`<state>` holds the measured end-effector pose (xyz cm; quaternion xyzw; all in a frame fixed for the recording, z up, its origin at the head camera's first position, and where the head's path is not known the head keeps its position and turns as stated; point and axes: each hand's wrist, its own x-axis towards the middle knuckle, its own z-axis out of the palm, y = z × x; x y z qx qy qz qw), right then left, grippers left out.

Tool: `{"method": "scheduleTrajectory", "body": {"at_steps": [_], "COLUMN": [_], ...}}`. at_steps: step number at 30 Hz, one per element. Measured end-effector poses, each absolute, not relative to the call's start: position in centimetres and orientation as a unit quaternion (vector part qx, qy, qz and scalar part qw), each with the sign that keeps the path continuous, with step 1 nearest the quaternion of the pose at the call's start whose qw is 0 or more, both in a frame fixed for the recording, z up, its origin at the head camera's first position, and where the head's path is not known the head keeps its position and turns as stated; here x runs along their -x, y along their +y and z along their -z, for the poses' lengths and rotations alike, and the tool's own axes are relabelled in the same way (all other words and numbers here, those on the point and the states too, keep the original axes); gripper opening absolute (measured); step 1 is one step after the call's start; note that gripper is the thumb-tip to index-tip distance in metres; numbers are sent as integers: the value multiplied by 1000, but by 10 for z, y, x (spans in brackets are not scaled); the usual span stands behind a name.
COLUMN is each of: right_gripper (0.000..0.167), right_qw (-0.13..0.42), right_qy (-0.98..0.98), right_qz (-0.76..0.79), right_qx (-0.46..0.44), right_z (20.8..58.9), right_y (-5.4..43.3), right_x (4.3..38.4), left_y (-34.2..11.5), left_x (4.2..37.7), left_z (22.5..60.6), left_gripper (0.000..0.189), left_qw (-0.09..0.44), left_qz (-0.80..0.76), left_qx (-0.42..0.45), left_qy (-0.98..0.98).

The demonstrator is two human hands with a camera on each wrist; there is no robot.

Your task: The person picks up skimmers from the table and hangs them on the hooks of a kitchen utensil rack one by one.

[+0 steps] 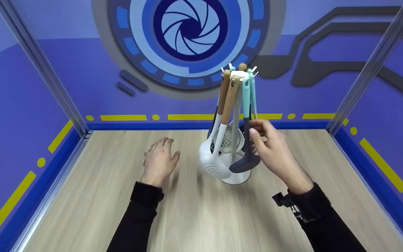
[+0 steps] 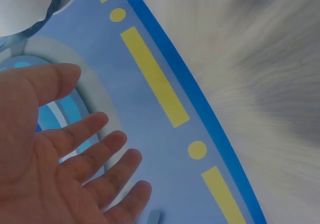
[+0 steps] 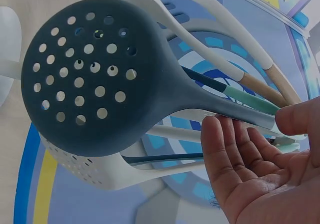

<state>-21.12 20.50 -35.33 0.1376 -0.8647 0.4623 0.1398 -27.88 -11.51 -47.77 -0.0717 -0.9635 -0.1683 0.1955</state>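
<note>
A utensil stand [image 1: 236,176] with a round white base holds several hanging kitchen tools. On its near right side hangs a dark grey skimmer [image 1: 246,162] with a mint-green handle; its perforated round head [image 3: 90,79] fills much of the right wrist view. My right hand [image 1: 275,150] is at this skimmer's neck, thumb and fingers spread apart with the thumb close to the shaft. Whether skin touches it is unclear. Left of the stand, my left hand [image 1: 159,159] hovers palm inward with relaxed fingers, holding nothing; its palm [image 2: 60,174] shows in the left wrist view.
A white skimmer [image 1: 217,166] with a wooden handle and another white wooden-handled tool [image 1: 206,147] hang at the stand's front left. More mint-handled and dark tools hang behind. The wooden tabletop [image 1: 194,217] ends at a blue patterned back wall [image 1: 68,70], with walls on both sides.
</note>
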Motion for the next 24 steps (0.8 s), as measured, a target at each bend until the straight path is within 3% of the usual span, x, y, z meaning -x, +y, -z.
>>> {"method": "scheduleTrajectory", "body": {"at_steps": [7,15,24], "right_gripper": [39,38,43], "right_qw": [146,196,190], "right_qy": [-864,-881,-910], "right_qz": [-460,-416,-362], "right_qx": [-145,-110,-68], "right_z": [371,376,392], "right_y": [218,231,248], "right_x": [223,228,239], "left_y": [-116,-120,-128], "left_x": [279,281,285], "left_z": [478,479,481], "left_gripper": [46,48,48], "left_qw": [194,181,172], "left_qz": [165,166,162], "left_qx": [70,62,59], "left_qy": [-965,-967,-970]}}
